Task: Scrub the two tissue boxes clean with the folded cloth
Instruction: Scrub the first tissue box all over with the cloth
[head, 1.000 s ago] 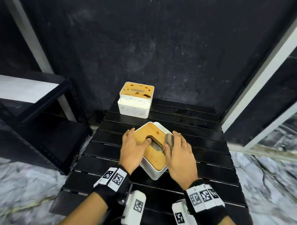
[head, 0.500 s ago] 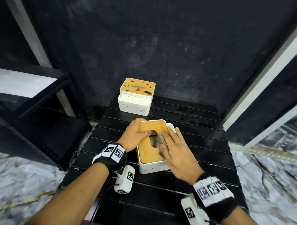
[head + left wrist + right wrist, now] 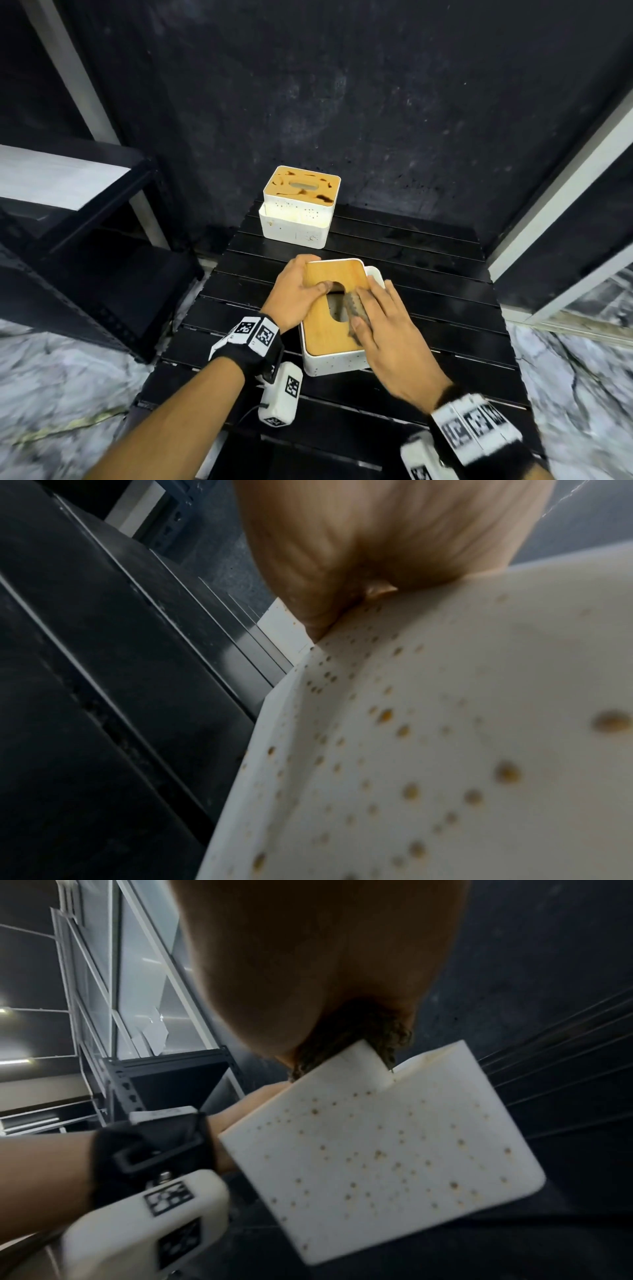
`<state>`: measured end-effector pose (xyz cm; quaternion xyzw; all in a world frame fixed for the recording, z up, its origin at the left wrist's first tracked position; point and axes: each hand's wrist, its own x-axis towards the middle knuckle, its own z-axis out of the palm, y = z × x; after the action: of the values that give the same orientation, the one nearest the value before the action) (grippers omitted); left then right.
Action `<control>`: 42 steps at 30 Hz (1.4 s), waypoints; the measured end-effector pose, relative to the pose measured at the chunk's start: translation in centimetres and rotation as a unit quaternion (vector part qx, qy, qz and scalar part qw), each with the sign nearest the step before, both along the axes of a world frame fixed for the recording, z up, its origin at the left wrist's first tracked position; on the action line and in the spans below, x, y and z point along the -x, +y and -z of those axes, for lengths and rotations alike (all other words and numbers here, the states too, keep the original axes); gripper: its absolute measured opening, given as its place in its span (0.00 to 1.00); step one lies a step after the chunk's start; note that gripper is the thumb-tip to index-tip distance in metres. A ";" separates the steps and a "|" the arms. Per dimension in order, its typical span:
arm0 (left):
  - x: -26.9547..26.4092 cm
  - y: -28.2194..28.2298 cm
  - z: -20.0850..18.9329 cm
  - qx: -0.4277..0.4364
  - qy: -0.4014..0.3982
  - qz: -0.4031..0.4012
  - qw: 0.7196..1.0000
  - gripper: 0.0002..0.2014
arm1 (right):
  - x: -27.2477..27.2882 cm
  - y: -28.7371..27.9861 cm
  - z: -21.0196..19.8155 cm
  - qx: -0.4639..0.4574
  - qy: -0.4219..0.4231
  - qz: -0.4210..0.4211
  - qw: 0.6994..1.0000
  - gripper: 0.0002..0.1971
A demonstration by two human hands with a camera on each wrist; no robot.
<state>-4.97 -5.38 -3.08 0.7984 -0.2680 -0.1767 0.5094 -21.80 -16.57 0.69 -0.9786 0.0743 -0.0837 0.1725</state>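
Note:
The near tissue box is white with a clean wooden lid and stands mid-table. My left hand grips its far left corner, thumb at the lid's slot. Flat on the lid's right side, my right hand presses the dark folded cloth with straight fingers. The far tissue box has dark stains on its wooden lid. In the left wrist view the speckled box wall fills the frame. The right wrist view shows the cloth squeezed between my palm and the box.
Both boxes stand on a black slatted table against a dark wall. A black metal shelf stands to the left. Marble floor shows on both sides. A white frame runs up at the right.
The near box has turned from diagonal to nearly square with the table. My left hand shifted to its far left corner. My right hand slid the cloth along the lid beside the slot.

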 end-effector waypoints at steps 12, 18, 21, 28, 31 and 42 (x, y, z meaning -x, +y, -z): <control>-0.6 0.3 0.1 0.003 -0.006 0.030 1.000 0.20 | -9.1 -3.6 1.0 0.044 0.042 0.029 0.998 0.37; -0.7 0.1 0.3 0.018 0.006 0.010 1.000 0.20 | -4.8 -2.8 2.2 0.008 0.036 0.024 0.999 0.36; -0.6 0.1 0.3 0.019 0.014 0.016 1.000 0.20 | -1.6 -1.1 1.4 0.024 0.031 0.014 0.999 0.35; -0.7 0.2 -0.1 -0.025 -0.026 0.040 0.999 0.21 | -7.2 -1.5 0.5 0.050 0.053 0.097 0.993 0.31; -0.7 0.2 -0.1 -0.020 -0.021 0.035 0.999 0.21 | -9.3 -1.3 -0.2 0.096 0.096 0.147 0.980 0.27; -0.2 0.2 0.1 0.008 0.009 0.010 1.000 0.20 | -3.6 0.0 -0.7 -0.065 -0.039 0.161 0.984 0.22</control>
<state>-4.76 -5.20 -3.13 0.7901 -0.2729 -0.1864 0.5162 -18.18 -16.60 1.39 -0.9364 0.2296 -0.1437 0.2231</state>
